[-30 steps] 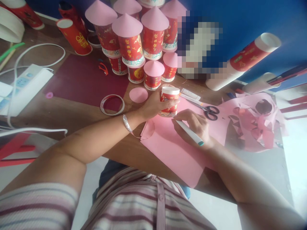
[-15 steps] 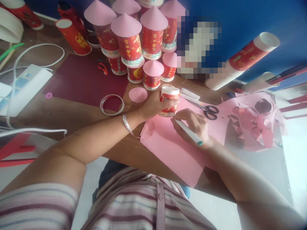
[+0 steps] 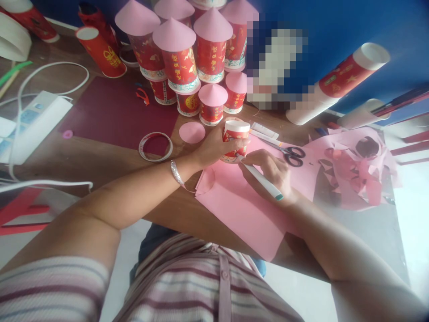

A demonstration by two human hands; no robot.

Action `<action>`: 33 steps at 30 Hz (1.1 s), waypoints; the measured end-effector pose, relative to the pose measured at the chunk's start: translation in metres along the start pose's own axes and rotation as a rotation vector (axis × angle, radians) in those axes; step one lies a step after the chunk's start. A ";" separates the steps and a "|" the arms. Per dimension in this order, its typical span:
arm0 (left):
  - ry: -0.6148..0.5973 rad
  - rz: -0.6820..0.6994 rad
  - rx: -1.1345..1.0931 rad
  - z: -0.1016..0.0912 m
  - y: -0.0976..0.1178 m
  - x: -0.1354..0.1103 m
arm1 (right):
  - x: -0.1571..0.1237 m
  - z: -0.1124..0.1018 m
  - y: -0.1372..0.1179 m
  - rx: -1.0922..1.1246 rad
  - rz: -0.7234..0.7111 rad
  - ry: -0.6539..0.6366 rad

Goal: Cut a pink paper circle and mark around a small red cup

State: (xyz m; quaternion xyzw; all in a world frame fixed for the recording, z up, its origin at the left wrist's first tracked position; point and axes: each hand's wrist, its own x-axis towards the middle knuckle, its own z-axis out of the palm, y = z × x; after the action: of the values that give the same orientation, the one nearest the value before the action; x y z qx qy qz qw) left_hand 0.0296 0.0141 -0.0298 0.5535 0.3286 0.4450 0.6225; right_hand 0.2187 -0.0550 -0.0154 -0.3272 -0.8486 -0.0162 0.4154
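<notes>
Left hand [image 3: 214,145]: reaches in from the left and is wrapped round the side of a small red paper cup [image 3: 235,141], thumb and fingers closed on its wall. A silver bracelet [image 3: 176,172] sits at the wrist.
Cup position: standing on the far part of a pink paper sheet [image 3: 244,210], white rim uppermost.
Right hand [image 3: 271,172]: fingers pinched on a white marker pen [image 3: 263,181]. The teal end points back toward the person and the tip is down on the sheet, right at the foot of the cup.
Sheet: lies flat on the wooden table [image 3: 100,156], with the near corner hanging over the table edge. A round notch shows on its left edge.
Just left of the cup: a pink paper disc [image 3: 191,132] lies flat on the table, and a tape ring [image 3: 156,146] lies further left.
Just right of the cup: black-handled scissors [image 3: 292,155] lie on the pink paper, near the right hand but apart from it.
Far right: a heap of pink paper scraps [image 3: 355,170].
Behind the cup: a cluster of red cups with pink cone lids [image 3: 177,49], stacked in tiers and close together.
Far left: a white power strip [image 3: 33,123] with a looping cord, well apart from both hands.
Back right: a long sleeve of stacked cups [image 3: 338,80] lies tilted against the blue surface.
</notes>
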 end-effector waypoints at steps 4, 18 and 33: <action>0.000 -0.002 -0.003 -0.001 -0.001 0.000 | -0.001 0.000 0.002 0.003 0.006 0.020; 0.001 -0.011 -0.037 -0.003 -0.006 0.002 | 0.000 -0.001 0.005 -0.046 0.005 0.026; 0.009 -0.029 -0.092 -0.006 -0.010 0.002 | 0.004 -0.004 0.001 -0.061 -0.004 0.036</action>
State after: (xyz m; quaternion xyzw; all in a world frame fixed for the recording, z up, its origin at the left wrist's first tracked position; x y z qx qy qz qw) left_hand 0.0269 0.0182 -0.0400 0.5175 0.3186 0.4529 0.6523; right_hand 0.2204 -0.0533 -0.0102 -0.3373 -0.8408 -0.0487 0.4205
